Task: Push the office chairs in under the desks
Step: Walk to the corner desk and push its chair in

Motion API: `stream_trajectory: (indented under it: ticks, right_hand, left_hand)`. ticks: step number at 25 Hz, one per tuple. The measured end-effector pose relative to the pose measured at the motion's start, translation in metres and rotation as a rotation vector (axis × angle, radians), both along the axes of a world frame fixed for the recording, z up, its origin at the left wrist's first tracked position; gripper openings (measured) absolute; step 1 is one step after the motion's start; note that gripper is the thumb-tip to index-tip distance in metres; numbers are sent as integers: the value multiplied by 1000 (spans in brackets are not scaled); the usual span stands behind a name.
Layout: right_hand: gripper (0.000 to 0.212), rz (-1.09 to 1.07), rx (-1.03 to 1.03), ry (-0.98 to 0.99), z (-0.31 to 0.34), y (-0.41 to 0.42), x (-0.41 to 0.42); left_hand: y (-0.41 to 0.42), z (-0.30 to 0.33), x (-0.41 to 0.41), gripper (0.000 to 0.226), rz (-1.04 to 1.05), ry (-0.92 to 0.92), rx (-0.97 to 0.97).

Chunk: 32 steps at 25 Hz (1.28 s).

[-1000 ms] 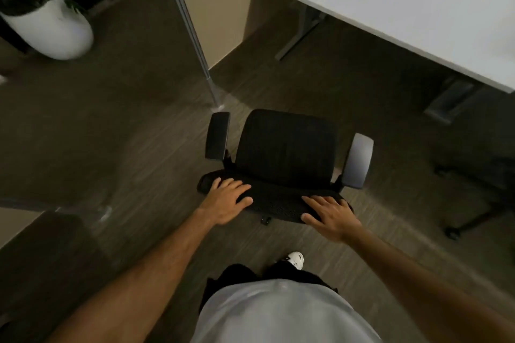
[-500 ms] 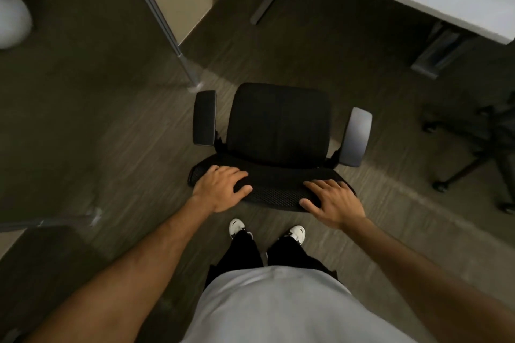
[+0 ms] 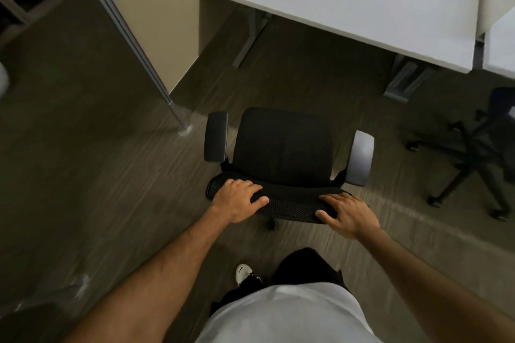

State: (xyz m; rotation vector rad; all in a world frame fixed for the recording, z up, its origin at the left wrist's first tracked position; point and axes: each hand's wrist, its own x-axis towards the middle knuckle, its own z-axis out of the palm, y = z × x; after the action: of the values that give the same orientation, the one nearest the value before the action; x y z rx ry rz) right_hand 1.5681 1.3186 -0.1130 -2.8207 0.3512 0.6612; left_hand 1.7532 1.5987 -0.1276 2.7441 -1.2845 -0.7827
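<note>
you're mid-push: left hand (image 3: 237, 202) and right hand (image 3: 348, 213) curl over the chair (image 3: 284, 145) back; steer it under the desk (image 3: 348, 3).

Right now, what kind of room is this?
Probably an office: a white desk, a black chair on wheels, a second chair nearby, and a divider wall beside the desk.
</note>
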Motion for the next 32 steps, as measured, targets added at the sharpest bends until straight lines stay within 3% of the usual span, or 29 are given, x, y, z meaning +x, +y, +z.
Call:
stream_trajectory:
  ticks: [10, 23, 32]
  right_hand:
    - [87, -15, 5, 3, 5, -56, 87]
    - [86, -45, 33, -40, -6, -119, 249]
    - [85, -96, 56, -47, -12, -133, 332]
  left_hand:
    - [-63, -7, 97, 82, -28, -47, -41]
    - [-136, 4, 260, 64, -11, -48, 15]
    - [-155, 1, 360, 76, -73, -62, -8]
